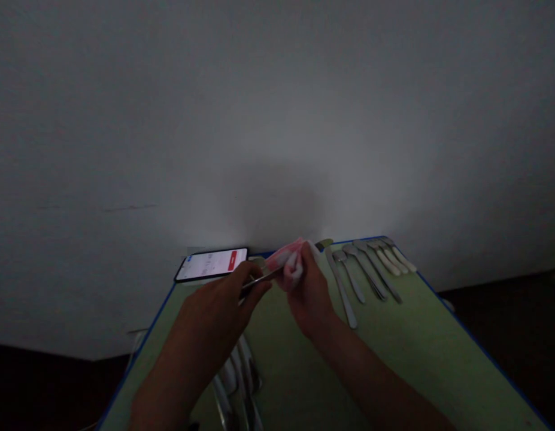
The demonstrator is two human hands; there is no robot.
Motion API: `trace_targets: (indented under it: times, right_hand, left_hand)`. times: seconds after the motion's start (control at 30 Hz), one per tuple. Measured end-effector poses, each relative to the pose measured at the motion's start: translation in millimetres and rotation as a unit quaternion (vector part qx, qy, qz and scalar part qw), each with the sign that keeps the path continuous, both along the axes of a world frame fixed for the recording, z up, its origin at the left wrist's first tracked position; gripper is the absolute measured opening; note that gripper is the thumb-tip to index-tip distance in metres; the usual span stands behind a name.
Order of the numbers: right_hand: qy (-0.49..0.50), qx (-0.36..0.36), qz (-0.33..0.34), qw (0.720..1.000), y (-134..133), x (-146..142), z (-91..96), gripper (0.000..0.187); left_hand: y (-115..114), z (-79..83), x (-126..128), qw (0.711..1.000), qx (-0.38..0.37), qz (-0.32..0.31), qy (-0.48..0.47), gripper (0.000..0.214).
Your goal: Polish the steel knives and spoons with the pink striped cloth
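Pinching a thin metal piece of cutlery between thumb and fingers, my left hand angles it up toward my right. My right hand is closed around a bunched pink-and-white cloth, and the metal runs into its folds. A blade-like tip shows just past my right knuckles; I cannot tell whether it belongs to the same piece.

Between my forearms opens a stretch of green table. Just beside my right hand begins a slanting row of cutlery, ending in pale handles close to the right corner. Nearer me, a wider stretch of green lies between my right forearm and the blue edging. Room is tighter on the left: loose cutlery lies partly hidden under my forearm, and a lit phone fills the far corner. Beyond the far edge rises a grey wall.
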State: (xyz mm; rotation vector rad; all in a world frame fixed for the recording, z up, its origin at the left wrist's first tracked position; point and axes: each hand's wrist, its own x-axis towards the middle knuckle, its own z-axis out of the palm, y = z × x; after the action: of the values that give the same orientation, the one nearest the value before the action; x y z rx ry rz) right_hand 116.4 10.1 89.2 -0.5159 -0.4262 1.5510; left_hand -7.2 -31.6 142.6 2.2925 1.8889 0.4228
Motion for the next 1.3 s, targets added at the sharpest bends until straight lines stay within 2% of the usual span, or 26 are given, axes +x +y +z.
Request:
trace_targets:
  times: [0.07, 0.2, 0.37, 0.47, 0.53, 0.63, 0.73, 0.97, 1.17, 1.3]
  right_hand:
    - [0.053, -0.003, -0.023, 0.998, 8.0, 12.8, 6.1, 0.028]
    - [0.156, -0.067, -0.076, 0.983, 21.8, 42.1, 14.2, 0.018]
    - [0.162, -0.083, -0.076, 0.980, 27.6, 61.4, 14.0, 0.023]
    - [0.177, -0.073, -0.082, 0.978, 28.7, 64.1, 12.9, 0.025]
    - [0.168, -0.059, -0.081, 0.981, 29.0, 64.6, 12.6, 0.026]
    - [0.148, -0.031, -0.079, 0.985, 28.5, 64.4, 12.6, 0.028]
    - [0.117, -0.023, -0.090, 0.989, 27.4, 63.6, 13.4, 0.030]
    - [0.100, -0.026, -0.130, 0.986, 19.6, 54.0, 20.4, 0.032]
    - [0.006, -0.063, -0.060, 0.996, -3.3, 18.3, 17.9, 0.034]
    - [-0.047, -0.044, -0.053, 0.996, -8.2, 12.1, 15.1, 0.035]
  left_hand:
    - [-2.9, 2.5, -2.8, 1.000, 0.003, -0.013, -0.016, 0.029]
    - [-6.2, -1.2, -6.4, 0.997, -0.006, -0.060, -0.052, 0.036]
    - [-11.3, -10.1, -9.2, 0.978, -0.089, -0.166, -0.085, 0.034]
    - [-17.1, -8.4, -9.6, 0.954, -0.146, -0.232, -0.118, 0.039]
    - [-19.2, -4.3, -9.2, 0.942, -0.176, -0.253, -0.134, 0.042]
    - [-16.6, 2.2, -8.5, 0.939, -0.190, -0.254, -0.131, 0.027]
    - [-7.7, 3.0, -11.3, 0.948, -0.191, -0.226, -0.113, 0.010]
    - [9.0, -6.8, -23.4, 0.963, -0.139, -0.211, -0.093, 0.011]
    - [12.1, -5.5, 0.5, 0.960, -0.106, -0.229, -0.125, 0.019]
    - [15.7, -8.8, 5.3, 0.965, -0.091, -0.208, -0.131, 0.023]
